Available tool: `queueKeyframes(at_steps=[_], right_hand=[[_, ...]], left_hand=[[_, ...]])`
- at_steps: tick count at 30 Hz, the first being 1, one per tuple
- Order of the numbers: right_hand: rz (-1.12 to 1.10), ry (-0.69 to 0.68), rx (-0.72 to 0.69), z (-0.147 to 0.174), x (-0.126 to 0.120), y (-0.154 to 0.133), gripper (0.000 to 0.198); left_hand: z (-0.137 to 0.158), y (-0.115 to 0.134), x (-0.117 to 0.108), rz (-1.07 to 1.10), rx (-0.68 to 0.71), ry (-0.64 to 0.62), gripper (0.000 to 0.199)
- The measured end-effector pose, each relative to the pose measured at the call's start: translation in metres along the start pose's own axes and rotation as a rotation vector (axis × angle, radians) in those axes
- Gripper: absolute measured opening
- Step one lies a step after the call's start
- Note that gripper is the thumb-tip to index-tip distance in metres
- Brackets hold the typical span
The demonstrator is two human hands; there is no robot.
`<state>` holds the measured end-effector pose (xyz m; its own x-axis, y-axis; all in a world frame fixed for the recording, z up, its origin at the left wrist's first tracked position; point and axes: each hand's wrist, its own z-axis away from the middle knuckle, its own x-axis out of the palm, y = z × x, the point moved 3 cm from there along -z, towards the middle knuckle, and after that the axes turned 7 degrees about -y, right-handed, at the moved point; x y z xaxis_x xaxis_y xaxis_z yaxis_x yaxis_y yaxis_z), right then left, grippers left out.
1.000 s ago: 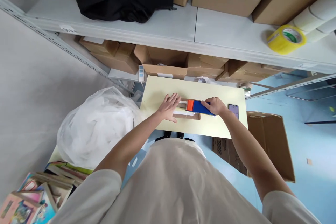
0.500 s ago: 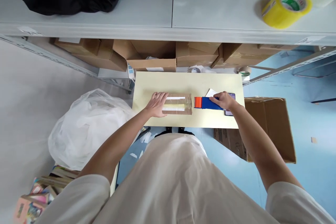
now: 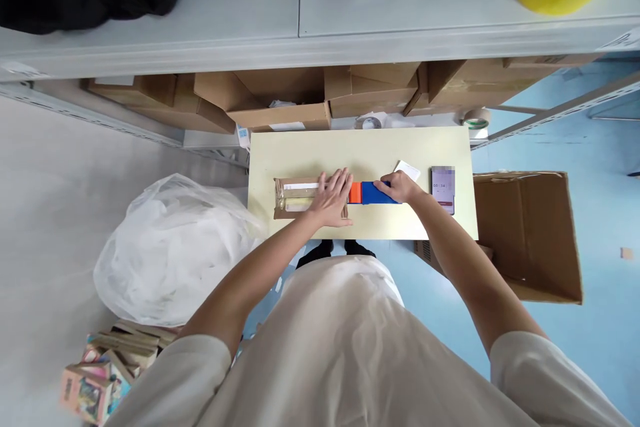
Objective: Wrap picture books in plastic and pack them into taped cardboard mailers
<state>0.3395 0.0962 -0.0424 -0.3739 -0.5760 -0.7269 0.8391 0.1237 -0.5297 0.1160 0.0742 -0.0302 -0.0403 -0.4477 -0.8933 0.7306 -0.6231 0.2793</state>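
On the small cream table lies a flat brown cardboard package [image 3: 295,215] with pale strips on top and shiny clear tape at its left end. My left hand [image 3: 331,199] rests over its right part, fingers spread and lying flat. My right hand [image 3: 397,185] is closed round a blue tape dispenser [image 3: 373,193] whose orange end [image 3: 355,193] meets the package's right end, close to my left fingers. The contact point itself is partly hidden by my left hand.
A phone [image 3: 443,188] and a white card [image 3: 407,170] lie right of the dispenser. An open carton [image 3: 530,233] stands right of the table [image 3: 360,147], a white plastic bag [image 3: 160,253] left. Beyond are a shelf [image 3: 400,10] and boxes [image 3: 373,90].
My left hand has shifted from the package's left end to its right part. My right hand has brought the tape dispenser leftward against the package, uncovering the phone. The view has shifted slightly.
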Motion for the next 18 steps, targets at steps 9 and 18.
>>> queueKeyframes(at_steps=[9,18], right_hand=[[-0.031,-0.037,-0.01,0.03,-0.011,0.026,0.055],[0.313,0.017,0.371,0.03,-0.012,-0.036,0.059]], left_hand=[[-0.003,0.005,-0.002,0.007,0.024,0.007,0.105],[0.003,0.009,-0.002,-0.026,0.139,-0.059,0.093]])
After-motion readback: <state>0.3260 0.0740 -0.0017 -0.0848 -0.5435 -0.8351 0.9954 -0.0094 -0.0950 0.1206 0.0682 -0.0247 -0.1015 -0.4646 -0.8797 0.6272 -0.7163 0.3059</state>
